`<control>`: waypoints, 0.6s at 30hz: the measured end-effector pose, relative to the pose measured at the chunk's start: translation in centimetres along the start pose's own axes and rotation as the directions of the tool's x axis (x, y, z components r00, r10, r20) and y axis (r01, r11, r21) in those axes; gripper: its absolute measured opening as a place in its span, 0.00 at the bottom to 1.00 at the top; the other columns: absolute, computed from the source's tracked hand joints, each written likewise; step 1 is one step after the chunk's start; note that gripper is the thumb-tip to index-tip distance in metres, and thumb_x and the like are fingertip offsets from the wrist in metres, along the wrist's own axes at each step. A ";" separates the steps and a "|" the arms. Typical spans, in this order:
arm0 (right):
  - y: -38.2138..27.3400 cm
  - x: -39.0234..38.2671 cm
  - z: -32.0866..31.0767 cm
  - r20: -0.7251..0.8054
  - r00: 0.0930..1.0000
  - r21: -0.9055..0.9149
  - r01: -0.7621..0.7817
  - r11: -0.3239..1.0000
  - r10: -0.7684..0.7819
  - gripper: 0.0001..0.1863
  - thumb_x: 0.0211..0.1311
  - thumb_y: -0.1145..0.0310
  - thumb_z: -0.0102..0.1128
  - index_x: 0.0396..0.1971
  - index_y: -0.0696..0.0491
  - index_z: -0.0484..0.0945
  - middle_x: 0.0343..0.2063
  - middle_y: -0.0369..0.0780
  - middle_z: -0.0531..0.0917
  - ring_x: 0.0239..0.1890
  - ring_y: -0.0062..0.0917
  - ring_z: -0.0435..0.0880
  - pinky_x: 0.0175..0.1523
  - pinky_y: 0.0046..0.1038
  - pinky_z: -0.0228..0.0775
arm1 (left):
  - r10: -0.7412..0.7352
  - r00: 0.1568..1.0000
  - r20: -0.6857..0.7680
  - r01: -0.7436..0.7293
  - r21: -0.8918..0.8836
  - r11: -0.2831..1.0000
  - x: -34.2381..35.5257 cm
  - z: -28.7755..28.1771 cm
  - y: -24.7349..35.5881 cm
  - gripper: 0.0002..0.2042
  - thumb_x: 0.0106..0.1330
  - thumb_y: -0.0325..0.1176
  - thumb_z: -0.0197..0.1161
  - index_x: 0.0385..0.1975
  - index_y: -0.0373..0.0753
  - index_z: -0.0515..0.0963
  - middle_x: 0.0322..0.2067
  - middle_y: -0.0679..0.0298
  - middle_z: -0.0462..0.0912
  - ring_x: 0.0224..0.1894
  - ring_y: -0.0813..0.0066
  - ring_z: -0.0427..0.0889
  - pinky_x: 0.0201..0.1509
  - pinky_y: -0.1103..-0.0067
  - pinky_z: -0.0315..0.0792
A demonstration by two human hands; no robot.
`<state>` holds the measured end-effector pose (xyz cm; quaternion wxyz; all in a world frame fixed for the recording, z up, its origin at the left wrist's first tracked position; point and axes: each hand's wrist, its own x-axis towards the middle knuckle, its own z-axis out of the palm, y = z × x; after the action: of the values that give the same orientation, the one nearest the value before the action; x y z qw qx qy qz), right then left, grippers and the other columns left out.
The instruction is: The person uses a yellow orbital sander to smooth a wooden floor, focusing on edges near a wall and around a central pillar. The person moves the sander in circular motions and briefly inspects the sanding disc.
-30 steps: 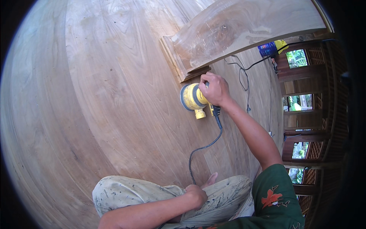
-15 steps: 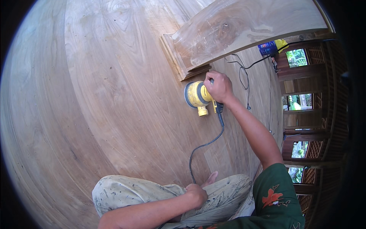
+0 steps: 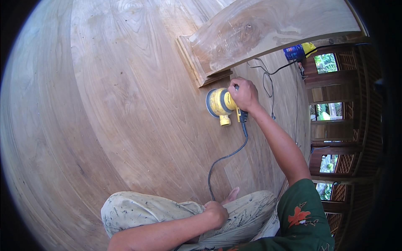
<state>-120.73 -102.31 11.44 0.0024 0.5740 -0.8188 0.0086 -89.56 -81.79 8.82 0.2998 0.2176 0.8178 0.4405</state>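
The left hand's point(image 3: 216, 214) fingers fold where one black cord point(image 3: 229, 156) meets them; I cannot tell whether they grip it. One yellow sander point(image 3: 218, 103) sits on the wooden surface point(image 3: 159, 125), left of the nearer right hand point(image 3: 244, 94), whose fingers grip it, long axis left to right. Far right: one board point(image 3: 276, 27).

The floor point(image 3: 138, 125) is made of brown boards with curving grain and scattered pale specks. The sander point(image 3: 219, 102) stands on it, pad down. Just beside that rises a post point(image 3: 228, 48) on a moulded base point(image 3: 189, 62). Beyond, a thin cable point(image 3: 273, 106) lies loosely looped. A bare foot point(image 3: 232, 195) rests nearer.
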 end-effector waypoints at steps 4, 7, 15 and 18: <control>-0.5 0.1 -0.1 0.005 1.000 0.008 0.006 1.000 -0.006 0.13 0.63 0.58 0.63 0.32 0.54 0.86 0.38 0.48 0.89 0.42 0.52 0.88 0.48 0.50 0.80 | -0.006 1.000 0.016 0.006 -0.006 1.000 0.8 0.6 0.0 0.15 0.68 0.38 0.70 0.52 0.44 0.92 0.52 0.60 0.94 0.56 0.63 0.93 0.53 0.65 0.86; -1.2 0.1 -0.1 0.003 1.000 0.016 0.000 1.000 0.000 0.14 0.63 0.58 0.63 0.31 0.54 0.85 0.37 0.48 0.89 0.42 0.52 0.88 0.48 0.50 0.80 | -0.016 0.999 0.042 0.017 -0.020 1.000 1.8 1.0 -0.2 0.15 0.69 0.38 0.70 0.52 0.44 0.92 0.52 0.60 0.94 0.56 0.63 0.93 0.53 0.65 0.86; -2.6 0.2 -0.2 -0.003 1.000 0.019 0.006 1.000 -0.006 0.14 0.64 0.57 0.64 0.31 0.54 0.85 0.37 0.48 0.89 0.41 0.52 0.88 0.47 0.50 0.79 | -0.062 0.995 0.074 0.063 -0.011 0.998 2.4 1.1 0.0 0.15 0.69 0.38 0.71 0.54 0.45 0.92 0.52 0.62 0.94 0.56 0.63 0.93 0.53 0.65 0.87; -2.7 0.1 0.0 -0.007 1.000 0.022 0.006 1.000 -0.006 0.14 0.64 0.57 0.64 0.31 0.53 0.85 0.37 0.47 0.88 0.41 0.51 0.88 0.47 0.50 0.79 | -0.053 0.998 0.043 0.053 0.005 0.999 1.8 0.7 0.2 0.16 0.69 0.38 0.72 0.54 0.45 0.92 0.53 0.63 0.94 0.56 0.63 0.94 0.52 0.64 0.87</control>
<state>-118.22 -103.34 11.50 -0.0009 0.5762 -0.8171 0.0196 -90.36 -80.16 8.14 0.3285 0.2057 0.8175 0.4260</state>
